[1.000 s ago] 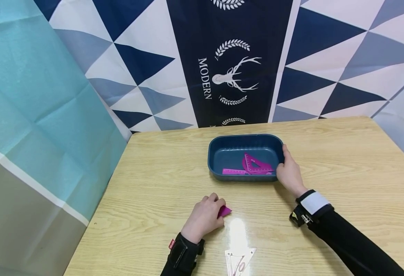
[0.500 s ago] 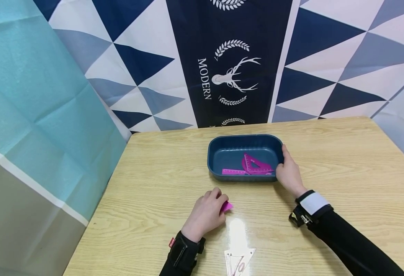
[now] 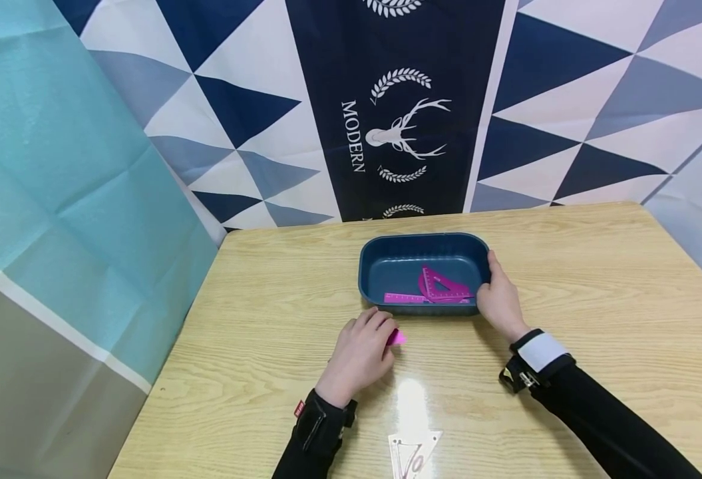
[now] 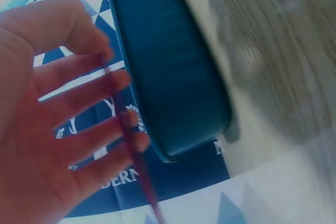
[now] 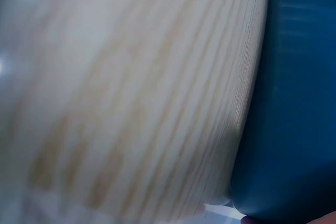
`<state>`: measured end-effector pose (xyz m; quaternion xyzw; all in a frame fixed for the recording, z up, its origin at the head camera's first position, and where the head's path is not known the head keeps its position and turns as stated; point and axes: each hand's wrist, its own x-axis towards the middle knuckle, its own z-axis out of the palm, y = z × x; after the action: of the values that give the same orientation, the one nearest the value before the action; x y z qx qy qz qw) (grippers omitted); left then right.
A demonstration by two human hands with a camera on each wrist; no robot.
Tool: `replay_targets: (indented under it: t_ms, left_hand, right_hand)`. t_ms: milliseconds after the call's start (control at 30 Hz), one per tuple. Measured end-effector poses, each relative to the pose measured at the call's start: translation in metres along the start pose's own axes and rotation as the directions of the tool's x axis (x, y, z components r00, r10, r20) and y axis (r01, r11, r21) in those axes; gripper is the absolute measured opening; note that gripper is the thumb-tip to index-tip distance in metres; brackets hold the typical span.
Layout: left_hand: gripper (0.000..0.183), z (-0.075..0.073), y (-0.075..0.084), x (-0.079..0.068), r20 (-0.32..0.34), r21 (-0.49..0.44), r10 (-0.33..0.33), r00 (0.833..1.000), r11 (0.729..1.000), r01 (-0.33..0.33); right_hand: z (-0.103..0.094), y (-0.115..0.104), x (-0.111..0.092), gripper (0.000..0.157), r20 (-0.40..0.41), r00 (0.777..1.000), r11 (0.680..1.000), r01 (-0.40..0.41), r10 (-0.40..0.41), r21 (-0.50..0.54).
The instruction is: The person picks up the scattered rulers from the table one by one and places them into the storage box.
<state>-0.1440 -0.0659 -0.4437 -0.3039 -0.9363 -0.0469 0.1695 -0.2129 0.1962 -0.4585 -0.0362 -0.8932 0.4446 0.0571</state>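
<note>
My left hand (image 3: 359,352) pinches a thin pink set square (image 3: 396,338) between thumb and fingertips, just in front of the blue plastic box (image 3: 374,273). Seen edge-on in the left wrist view, the set square (image 4: 137,166) slants down past the fingers, beside the box's outer wall (image 4: 168,61). My right hand (image 3: 500,303) grips the box by its right end. Inside the box lie a pink ruler (image 3: 403,299) and another pink set square (image 3: 460,293), over a rounded pink piece (image 3: 421,284) that is partly hidden.
A pale, see-through set square (image 3: 395,449) lies at the front of the wooden table (image 3: 255,319), by a bright light reflection. A patterned cloth (image 3: 321,113) hangs behind the table, and a turquoise and grey curtain (image 3: 87,159) hangs at its left.
My left hand has moved forward, away from the body, carrying the pink set square close to the box's front wall. My right hand keeps its grip on the box, which stays in place.
</note>
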Motion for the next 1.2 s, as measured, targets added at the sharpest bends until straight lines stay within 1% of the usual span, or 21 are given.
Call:
replay_targets:
  t_ms: [100, 233, 367, 533, 733, 800, 1033, 1100, 1200]
  left_hand:
    - [0.032, 0.002, -0.002, 0.004, -0.057, -0.008, 0.019, 0.998, 1.0, -0.019]
    - [0.034, 0.004, -0.006, 0.012, -0.133, -0.021, 0.037, 0.99, 0.999, -0.04]
    - [0.036, 0.003, -0.011, 0.022, -0.167, -0.015, 0.039, 0.985, 0.999, -0.042]
    - [0.039, 0.004, -0.015, 0.038, -0.194, 0.028, 0.044, 0.98, 0.999, -0.039]
    - [0.037, 0.003, -0.016, 0.052, -0.189, 0.072, 0.068, 0.98, 0.996, -0.055]
    - [0.036, 0.003, -0.016, 0.055, -0.185, 0.074, 0.079, 0.98, 0.995, -0.066]
    - [0.033, 0.006, -0.015, 0.062, -0.206, 0.093, 0.113, 0.972, 0.991, -0.096]
    - [0.034, 0.006, -0.015, 0.065, -0.191, 0.092, 0.117, 0.975, 0.991, -0.101]
    - [0.037, 0.006, -0.014, 0.069, -0.144, 0.095, 0.122, 0.982, 0.989, -0.109]
  right_hand:
    - [0.001, 0.0, 0.0, 0.061, -0.001, 1.0, 1.0, 0.005, -0.005, -0.004]
    - [0.002, -0.001, -0.002, 0.062, 0.002, 1.0, 1.0, 0.005, -0.005, -0.005]
    - [0.004, 0.0, -0.002, 0.062, 0.008, 1.0, 1.0, -0.004, 0.004, -0.001]
    - [0.003, 0.001, -0.001, 0.061, -0.008, 1.0, 1.0, 0.004, -0.004, -0.011]
    - [0.002, -0.001, 0.0, 0.061, -0.018, 1.0, 1.0, 0.012, -0.012, -0.017]
    - [0.002, -0.001, 0.0, 0.061, -0.016, 1.0, 1.0, 0.009, -0.009, -0.017]
    - [0.001, -0.001, 0.0, 0.061, -0.009, 1.0, 1.0, 0.006, -0.006, -0.027]
    - [0.001, -0.001, 0.0, 0.061, -0.008, 1.0, 0.999, 0.002, -0.002, -0.033]
    - [0.001, -0.002, 0.0, 0.061, -0.005, 1.0, 0.999, -0.005, 0.005, -0.034]
